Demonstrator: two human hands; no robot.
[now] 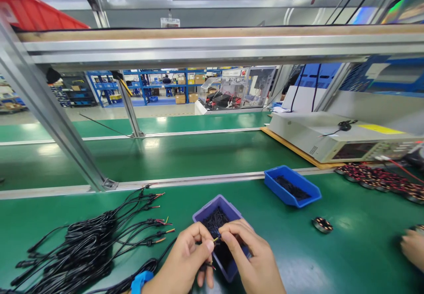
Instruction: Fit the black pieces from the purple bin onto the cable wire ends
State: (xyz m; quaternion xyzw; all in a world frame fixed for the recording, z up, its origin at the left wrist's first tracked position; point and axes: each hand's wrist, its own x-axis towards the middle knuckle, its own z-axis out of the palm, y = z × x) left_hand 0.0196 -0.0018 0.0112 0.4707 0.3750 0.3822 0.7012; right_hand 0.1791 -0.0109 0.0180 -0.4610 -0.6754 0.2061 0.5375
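Left hand (188,254), blue band (141,281) at wrist: grasping a thin black cable (164,250) with coloured wire ends, its yellow wire (216,239) pointing right. Right hand (251,254): thumb and finger pinched at the wire's tip; whether they grip wire or a small dark piece, cannot tell. Cable end is above the purple plastic bin (206,206), which holds short black pieces.

Progress: one cable in hand, its yellow wire apparently mid-handling. Pile of black cables (92,241) at left on the green bench (281,236), coloured ends exposed. Finished or waiting, cannot tell; total left likewise unclear. More black pieces in the blue plastic bin (280,194). One round copper-and-black part (322,224) lies apart from a cluster of similar parts (380,179), near a co-worker's hand (413,247).

Writing: yellow label (380,129) on the grey boxy instrument (318,128), no text legible. No brand readable anywhere.
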